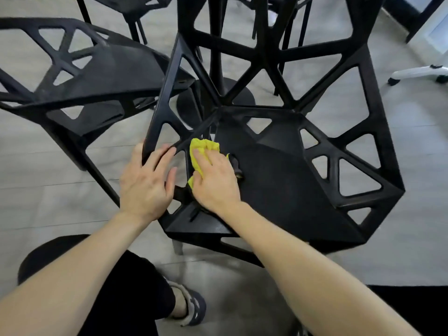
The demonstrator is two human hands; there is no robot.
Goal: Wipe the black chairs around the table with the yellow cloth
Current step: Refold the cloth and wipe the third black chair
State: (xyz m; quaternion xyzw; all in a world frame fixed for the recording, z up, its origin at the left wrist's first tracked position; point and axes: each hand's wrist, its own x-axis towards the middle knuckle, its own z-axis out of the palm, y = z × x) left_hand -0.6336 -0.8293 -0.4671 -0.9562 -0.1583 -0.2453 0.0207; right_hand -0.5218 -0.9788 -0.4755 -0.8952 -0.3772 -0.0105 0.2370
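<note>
- The floor (pixel 60 180) is pale grey planks, and on it stands the round black foot of the counter (pixel 191 103); the top of the counter itself I cannot see from here.
- The black chair (pixel 278 185) I am working on sits right in front of me, its open lattice back rising away from me and its solid seat panel facing up.
- A second black chair (pixel 104 69) stands just beside it on my left, and parts of others show beyond the post, so I judge there are several chairs left to do.
- My left hand (pixel 145 187) steadies the chair: its grip is curled round the left edge bar of the frame, fingers wrapped over the strut.
- My right hand (pixel 215 183) lies over the yellow cloth (pixel 201 149), fingers fairly straight and pressing it down rather than clutching it; this grip is flat and spread, with nothing pinched in it.
- The cloth is bunched at the front left corner of the seat, where the solid panel meets the lattice struts, part of it under my palm.
- The step in hand, as I judge it, is wiping the seat of this chair, near its left side.
- Next calls for sweeping the cloth rightward across the dark panel, keeping pressure even, then working along the thin struts and cut-outs where the cloth could snag or slip through.
</note>
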